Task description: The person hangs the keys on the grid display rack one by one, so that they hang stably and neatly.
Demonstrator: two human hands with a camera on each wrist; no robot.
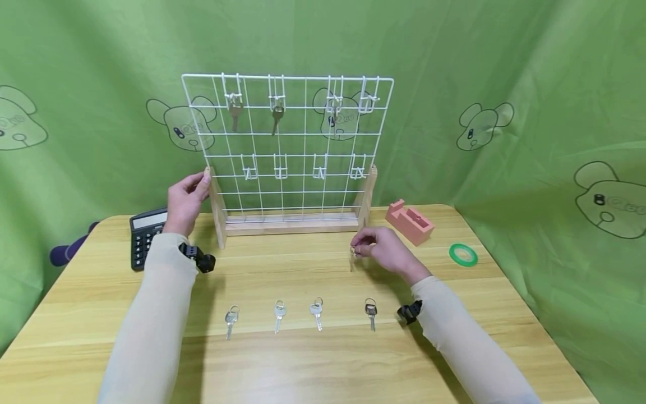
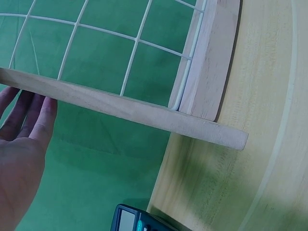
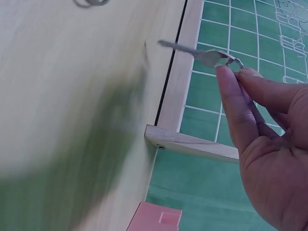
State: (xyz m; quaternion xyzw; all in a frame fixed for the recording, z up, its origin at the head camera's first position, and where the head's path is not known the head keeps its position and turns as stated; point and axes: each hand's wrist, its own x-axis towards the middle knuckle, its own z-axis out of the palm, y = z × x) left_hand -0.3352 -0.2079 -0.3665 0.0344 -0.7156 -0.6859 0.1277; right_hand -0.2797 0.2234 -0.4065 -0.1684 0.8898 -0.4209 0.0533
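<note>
A white wire grid rack with a wooden base [image 1: 292,226] stands at the back of the table. My left hand [image 1: 185,205] grips its left wooden upright [image 1: 218,210], fingers [image 2: 43,120] at the post's outer side in the left wrist view. My right hand [image 1: 383,247] pinches a silver key [image 3: 210,57] by its ring, thumb against fingertips, with the blade hanging above the table in front of the rack's right foot. Keys hang from three top hooks, among them a dark key [image 1: 277,116]. Several keys with rings lie in a row nearer me, such as the rightmost key [image 1: 370,308].
A black calculator [image 1: 138,247] lies left of the rack, partly behind my left arm. To the right are a pink tape dispenser [image 1: 410,223] and a green tape roll [image 1: 463,255]. A green curtain [image 1: 429,50] hangs close behind the table.
</note>
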